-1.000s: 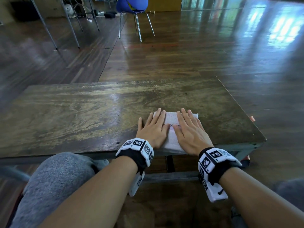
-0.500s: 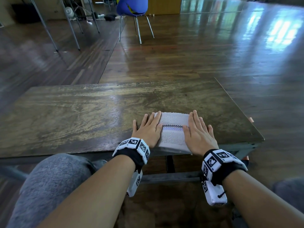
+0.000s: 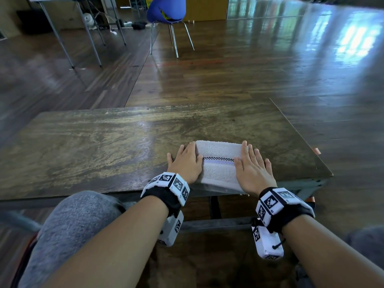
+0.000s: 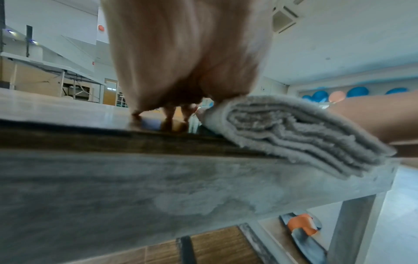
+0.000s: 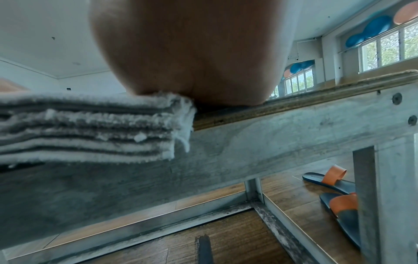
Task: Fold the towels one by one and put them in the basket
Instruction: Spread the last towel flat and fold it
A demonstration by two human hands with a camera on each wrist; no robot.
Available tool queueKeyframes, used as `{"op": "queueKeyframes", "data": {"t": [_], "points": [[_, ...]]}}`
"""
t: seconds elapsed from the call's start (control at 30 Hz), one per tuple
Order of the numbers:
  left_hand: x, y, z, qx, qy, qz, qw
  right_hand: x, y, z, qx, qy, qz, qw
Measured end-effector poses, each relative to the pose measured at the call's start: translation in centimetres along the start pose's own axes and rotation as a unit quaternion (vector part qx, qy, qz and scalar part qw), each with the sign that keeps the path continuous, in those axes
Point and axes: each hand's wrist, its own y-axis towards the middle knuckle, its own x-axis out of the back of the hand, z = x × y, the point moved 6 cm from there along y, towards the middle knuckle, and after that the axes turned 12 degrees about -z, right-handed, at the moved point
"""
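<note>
A white towel (image 3: 218, 163) with a checkered stripe lies folded into a thick stack at the near edge of the wooden table (image 3: 104, 146). Its layered near edge (image 4: 294, 132) hangs slightly over the table's rim (image 5: 90, 128). My left hand (image 3: 186, 161) lies flat with straight fingers on the towel's left side, partly on the tabletop. My right hand (image 3: 252, 163) lies flat on its right side. Both palms press down. No basket is in view.
A blue chair (image 3: 166, 9) and metal table legs (image 3: 68, 38) stand on the wooden floor beyond the table. A pair of orange-strapped sandals (image 5: 334, 192) lies under the table's right end. My grey-clad knee (image 3: 68, 229) is at the lower left.
Both hands have slid apart from the towel's middle toward its left and right sides, uncovering the striped centre. The towel stays in place.
</note>
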Motion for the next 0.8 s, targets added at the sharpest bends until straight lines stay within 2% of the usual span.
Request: {"op": "queueKeyframes", "data": {"t": [0.13,0.3,0.47,0.63,0.8], "points": [[1.7,0.1,-0.7,0.042,0.01,-0.096,0.994,0.2,-0.1,-0.1,-0.013,0.014,-0.017,1.0],[2.2,0.1,-1.7,0.059,-0.006,-0.083,0.995,0.2,-0.3,-0.1,-0.047,-0.003,-0.028,0.999],[2.7,-0.3,-2.3,0.061,-0.05,-0.109,0.991,0.6,-0.2,0.1,-0.049,0.031,-0.035,0.998],[2.1,0.0,-2.5,0.067,-0.12,-0.105,0.985,2.8,0.5,-0.1,-0.078,0.134,-0.112,0.982],[1.2,0.0,-2.6,0.073,-0.136,-0.088,0.984,4.1,0.7,-0.8,-0.1,0.141,-0.156,0.973]]}}
